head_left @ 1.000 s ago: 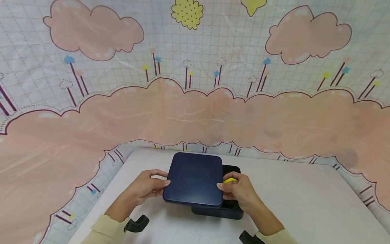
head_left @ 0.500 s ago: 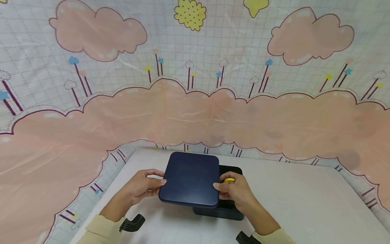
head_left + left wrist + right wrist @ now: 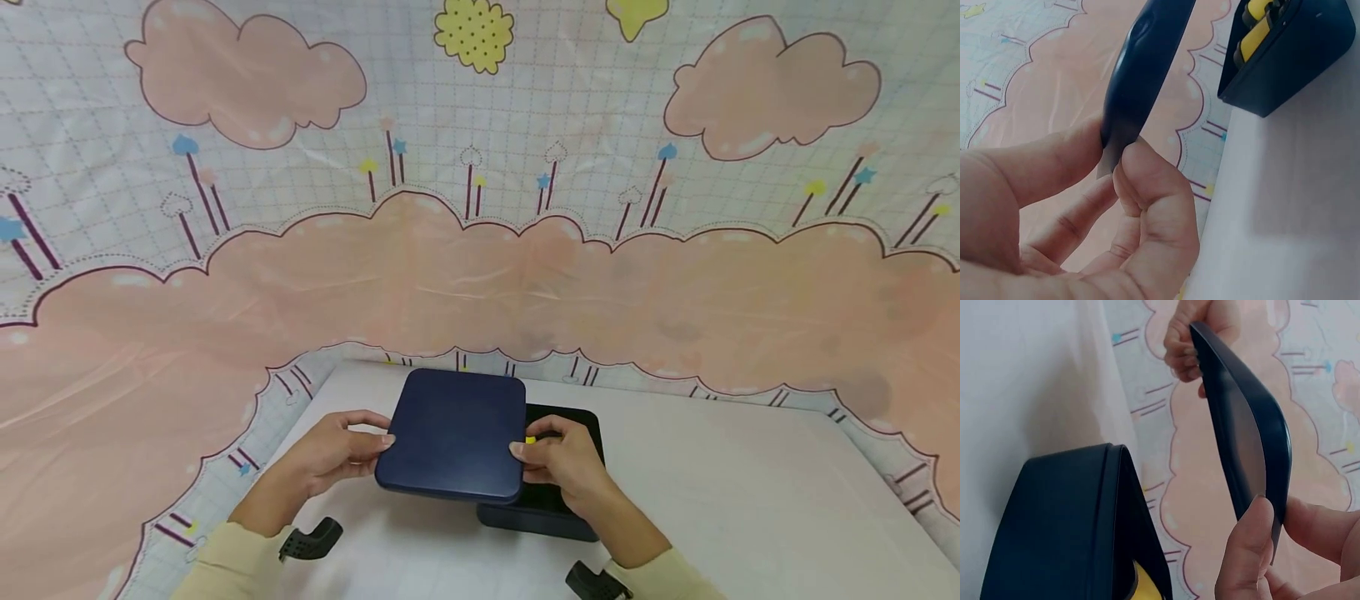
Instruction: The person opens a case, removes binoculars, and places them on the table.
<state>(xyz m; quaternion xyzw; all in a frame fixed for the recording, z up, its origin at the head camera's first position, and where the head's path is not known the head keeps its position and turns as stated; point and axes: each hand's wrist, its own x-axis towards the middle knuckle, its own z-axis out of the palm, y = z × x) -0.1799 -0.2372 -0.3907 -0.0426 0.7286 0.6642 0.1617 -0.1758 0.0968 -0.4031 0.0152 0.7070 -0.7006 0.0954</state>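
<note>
Both hands hold a dark blue, rounded-square lid in the air, up off the matching dark box and shifted to its left. My left hand pinches the lid's left edge between thumb and fingers. At the opposite edge, the right hand grips the lid and hangs over the box's opening. In the left wrist view, yellow and black items show inside the box; their kind cannot be told. The right wrist view shows the lid's hollow underside and a yellow piece in the box.
The box stands on a white tabletop, which stretches away to the right. Behind and around the table hangs a cloth printed with peach clouds. A black strap sits at each wrist.
Both hands have carried the lid to the left, so more of the box's opening is uncovered. The box stays in nearly the same place.
</note>
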